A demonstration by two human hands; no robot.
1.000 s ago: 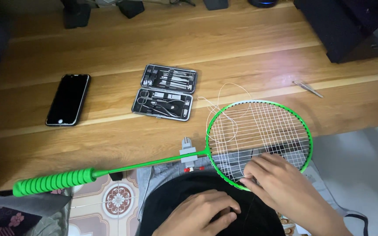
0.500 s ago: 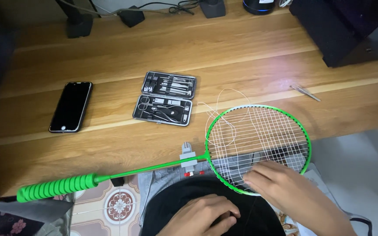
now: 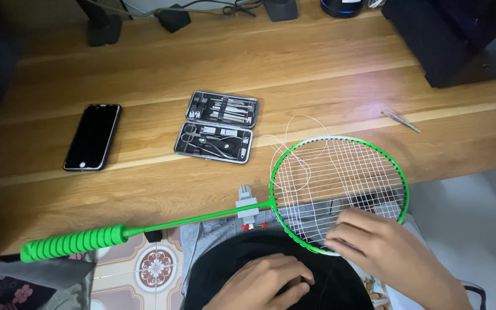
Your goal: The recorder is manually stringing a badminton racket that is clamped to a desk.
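One green racket [image 3: 294, 201], white strings loose, both hands [image 3: 374, 241] at its head

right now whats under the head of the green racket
The far part of the racket head lies over the wooden table; through the strings, the near part shows grey and dark fabric on the lap. The right hand covers the lower rim, hiding what lies beneath.
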